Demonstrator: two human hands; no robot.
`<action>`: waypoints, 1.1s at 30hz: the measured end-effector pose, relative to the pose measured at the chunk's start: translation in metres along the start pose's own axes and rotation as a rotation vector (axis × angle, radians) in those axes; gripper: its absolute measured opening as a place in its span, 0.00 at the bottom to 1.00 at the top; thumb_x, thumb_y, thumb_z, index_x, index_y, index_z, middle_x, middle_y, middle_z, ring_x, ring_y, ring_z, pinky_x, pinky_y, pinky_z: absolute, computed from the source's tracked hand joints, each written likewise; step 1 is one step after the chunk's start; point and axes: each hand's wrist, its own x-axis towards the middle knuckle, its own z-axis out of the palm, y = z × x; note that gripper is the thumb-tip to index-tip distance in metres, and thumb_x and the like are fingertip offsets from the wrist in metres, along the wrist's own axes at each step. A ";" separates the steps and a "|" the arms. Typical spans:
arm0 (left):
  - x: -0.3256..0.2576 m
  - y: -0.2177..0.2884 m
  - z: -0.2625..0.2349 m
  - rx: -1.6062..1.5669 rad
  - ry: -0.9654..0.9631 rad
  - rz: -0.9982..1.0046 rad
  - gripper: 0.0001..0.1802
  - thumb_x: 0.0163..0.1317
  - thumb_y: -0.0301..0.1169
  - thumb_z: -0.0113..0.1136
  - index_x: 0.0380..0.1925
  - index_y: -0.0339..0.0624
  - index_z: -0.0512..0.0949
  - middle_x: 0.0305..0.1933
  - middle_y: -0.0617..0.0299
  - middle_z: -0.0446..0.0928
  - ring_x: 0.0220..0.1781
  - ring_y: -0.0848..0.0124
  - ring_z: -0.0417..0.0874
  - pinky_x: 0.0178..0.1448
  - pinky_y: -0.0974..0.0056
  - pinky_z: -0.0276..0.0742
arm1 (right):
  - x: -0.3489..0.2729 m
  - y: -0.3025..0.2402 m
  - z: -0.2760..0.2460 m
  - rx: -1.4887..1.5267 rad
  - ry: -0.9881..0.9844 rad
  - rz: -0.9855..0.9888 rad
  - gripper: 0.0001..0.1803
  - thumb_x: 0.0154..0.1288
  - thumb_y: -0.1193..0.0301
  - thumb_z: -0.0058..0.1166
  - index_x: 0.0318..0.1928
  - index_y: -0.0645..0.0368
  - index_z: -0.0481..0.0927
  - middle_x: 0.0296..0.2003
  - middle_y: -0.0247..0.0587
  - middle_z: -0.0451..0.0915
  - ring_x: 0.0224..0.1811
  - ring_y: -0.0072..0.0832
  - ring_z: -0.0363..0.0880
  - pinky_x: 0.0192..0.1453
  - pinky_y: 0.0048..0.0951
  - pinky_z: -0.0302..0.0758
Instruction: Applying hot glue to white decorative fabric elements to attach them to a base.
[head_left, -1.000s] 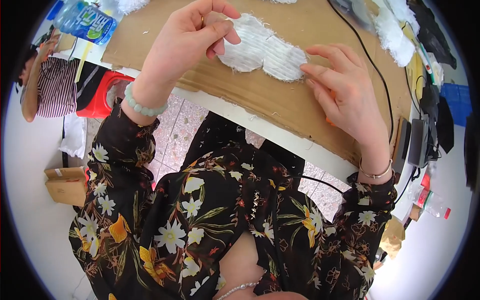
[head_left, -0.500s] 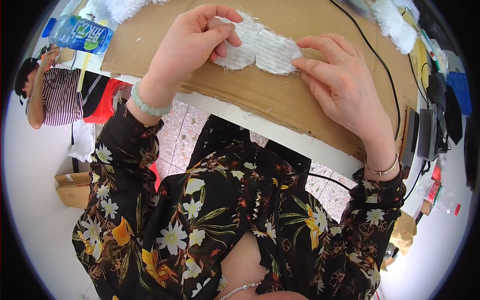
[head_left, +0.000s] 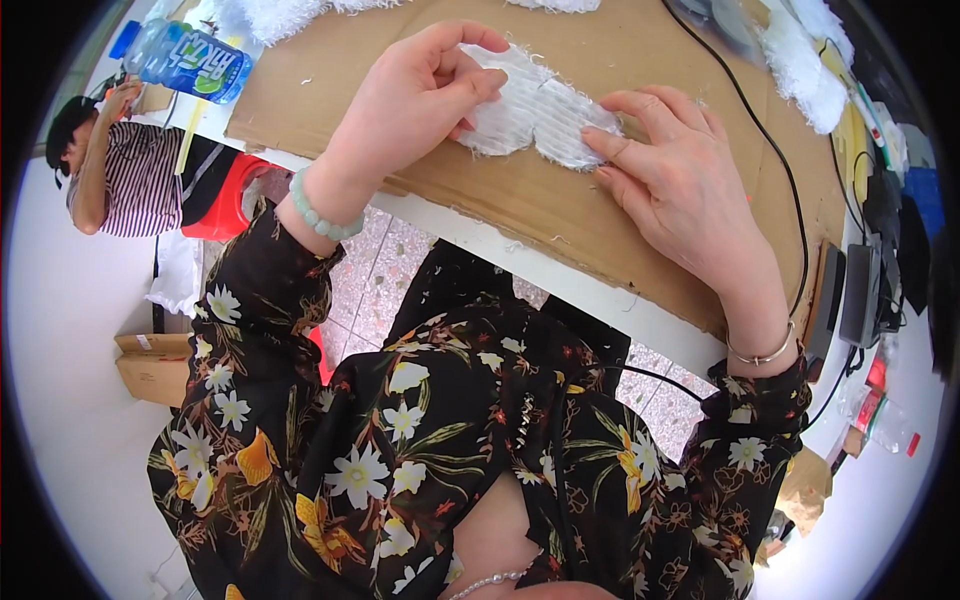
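A small white piece of plush fabric [head_left: 567, 118], ribbed, with frayed edges and a notch in its lower edge, lies over a brown cardboard sheet. Its right end is between the thumb and fingers of my right hand [head_left: 672, 150]. My left hand [head_left: 415, 105] is at the fabric's left end, index finger arched and the other fingers curled in against the thumb. What those fingers pinch, if anything, is hidden. A short dark mark or slit shows near the fabric's top middle.
The cardboard sheet [head_left: 450, 195] covers much of the white table. White fluffy pieces [head_left: 810, 75] lie at the far edges. A blue-labelled bottle [head_left: 190, 65] lies at far left, near a seated person in stripes [head_left: 135, 180]. A black cable [head_left: 765, 130] crosses on the right.
The view has shifted, so the table and fabric appear slightly lower and further right. My right index finger has moved further onto the fabric. My left hand stays at its left end.
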 end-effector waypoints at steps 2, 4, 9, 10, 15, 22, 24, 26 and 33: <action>-0.001 0.001 -0.004 0.041 0.036 0.029 0.13 0.64 0.26 0.55 0.48 0.39 0.76 0.29 0.65 0.79 0.26 0.82 0.75 0.31 0.75 0.73 | 0.000 -0.001 -0.001 0.011 -0.014 0.018 0.13 0.56 0.71 0.60 0.44 0.57 0.83 0.50 0.42 0.76 0.56 0.40 0.71 0.57 0.42 0.67; -0.003 -0.004 -0.010 0.097 0.101 0.095 0.14 0.62 0.25 0.57 0.48 0.37 0.76 0.26 0.66 0.78 0.25 0.81 0.74 0.30 0.73 0.72 | 0.001 -0.001 -0.002 0.014 -0.013 0.021 0.13 0.56 0.71 0.60 0.44 0.57 0.83 0.50 0.42 0.76 0.56 0.40 0.71 0.57 0.42 0.67; -0.003 -0.022 -0.011 0.267 0.142 0.231 0.14 0.60 0.24 0.57 0.46 0.37 0.76 0.22 0.63 0.76 0.22 0.78 0.74 0.29 0.70 0.70 | 0.001 0.000 -0.001 0.023 -0.027 0.034 0.13 0.56 0.71 0.60 0.44 0.57 0.83 0.49 0.43 0.76 0.56 0.40 0.71 0.57 0.42 0.67; -0.005 -0.019 -0.010 0.296 0.152 0.219 0.13 0.59 0.24 0.57 0.46 0.38 0.76 0.21 0.62 0.75 0.22 0.76 0.74 0.29 0.69 0.70 | 0.001 -0.001 -0.001 0.023 -0.024 0.035 0.13 0.56 0.71 0.60 0.44 0.57 0.83 0.49 0.43 0.76 0.56 0.40 0.71 0.57 0.42 0.67; -0.004 -0.013 -0.010 0.383 0.150 0.220 0.11 0.58 0.24 0.57 0.42 0.40 0.75 0.21 0.61 0.76 0.21 0.69 0.75 0.29 0.65 0.71 | 0.002 -0.001 -0.002 0.021 -0.023 0.041 0.13 0.56 0.72 0.60 0.43 0.57 0.83 0.49 0.42 0.76 0.55 0.40 0.71 0.56 0.42 0.67; -0.009 -0.014 -0.009 0.432 0.147 0.220 0.10 0.57 0.24 0.57 0.40 0.41 0.75 0.20 0.61 0.75 0.21 0.65 0.76 0.29 0.62 0.70 | 0.001 0.000 -0.001 0.035 -0.041 0.052 0.13 0.56 0.72 0.60 0.43 0.57 0.83 0.49 0.43 0.77 0.55 0.40 0.71 0.56 0.41 0.67; -0.007 -0.016 -0.010 0.447 0.137 0.202 0.10 0.56 0.24 0.56 0.40 0.41 0.76 0.19 0.61 0.75 0.21 0.65 0.75 0.29 0.62 0.71 | 0.001 0.000 -0.001 0.042 -0.041 0.050 0.13 0.56 0.72 0.60 0.43 0.57 0.83 0.48 0.43 0.77 0.55 0.40 0.71 0.56 0.41 0.67; -0.004 -0.015 -0.011 0.461 0.131 0.189 0.10 0.56 0.24 0.56 0.39 0.41 0.78 0.19 0.61 0.75 0.20 0.65 0.75 0.29 0.62 0.71 | 0.000 -0.001 -0.001 0.030 -0.035 0.043 0.13 0.56 0.72 0.60 0.43 0.57 0.83 0.48 0.43 0.77 0.55 0.40 0.72 0.56 0.41 0.67; 0.010 -0.018 -0.016 0.485 0.020 0.164 0.10 0.60 0.23 0.57 0.42 0.35 0.80 0.22 0.71 0.69 0.24 0.84 0.66 0.29 0.74 0.65 | -0.003 -0.002 -0.001 0.041 -0.031 0.050 0.13 0.56 0.72 0.60 0.44 0.58 0.83 0.48 0.43 0.77 0.55 0.40 0.72 0.56 0.41 0.66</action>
